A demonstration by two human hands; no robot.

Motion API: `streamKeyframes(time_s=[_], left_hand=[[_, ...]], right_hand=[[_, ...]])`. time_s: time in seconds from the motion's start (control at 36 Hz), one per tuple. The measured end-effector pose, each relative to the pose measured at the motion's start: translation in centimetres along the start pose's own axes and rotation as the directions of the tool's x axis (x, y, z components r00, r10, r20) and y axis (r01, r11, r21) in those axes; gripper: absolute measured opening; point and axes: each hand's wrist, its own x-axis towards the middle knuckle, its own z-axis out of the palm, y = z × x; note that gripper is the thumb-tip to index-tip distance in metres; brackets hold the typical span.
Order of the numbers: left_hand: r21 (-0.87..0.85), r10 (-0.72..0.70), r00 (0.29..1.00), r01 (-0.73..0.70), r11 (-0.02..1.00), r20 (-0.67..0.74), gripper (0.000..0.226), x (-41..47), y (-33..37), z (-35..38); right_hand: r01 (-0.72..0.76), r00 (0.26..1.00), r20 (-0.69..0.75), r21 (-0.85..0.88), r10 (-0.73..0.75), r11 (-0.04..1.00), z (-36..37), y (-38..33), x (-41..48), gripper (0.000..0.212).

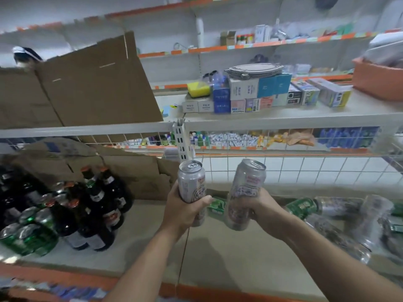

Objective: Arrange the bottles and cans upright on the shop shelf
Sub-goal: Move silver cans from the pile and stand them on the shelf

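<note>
1. Two silver cans held above the shelf (218, 247): left can (192, 182) upright, left hand (185, 211) wrapped round its lower half; right can (246, 192) tilted, right hand (263, 211) gripping it low.
2. Handling, judged: thin walls, dent if squeezed; smooth, likely slippery; weight not evident. Best grasped mid-body.
3. Dark bottles (104, 199) upright at left; toppled cans (327, 214) at right.
</note>
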Motion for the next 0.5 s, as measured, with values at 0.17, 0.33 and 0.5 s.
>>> streamKeyframes(time_s=[0.17,0.33,0.5], left_hand=[[0.011,-0.067,0.996,0.068,0.998,-0.056,0.05,-0.5,-0.9,-1.2],[-0.023,-0.23,0.96,0.229,0.973,-0.162,0.047,-1.1,-3.1,-4.2],[0.002,-0.35,0.918,0.356,0.934,-0.187,0.043,1.3,-8.2,-9.6]], right_hand=[[0.084,0.992,0.107,-0.097,-0.073,0.992,1.7,1.3,1.4,0.034],[0.026,0.992,0.129,-0.168,-0.004,0.985,5.3,3.7,4.4,0.049],[-0.033,0.998,0.045,-0.257,0.046,0.966,10.2,7.2,8.0,0.028]])
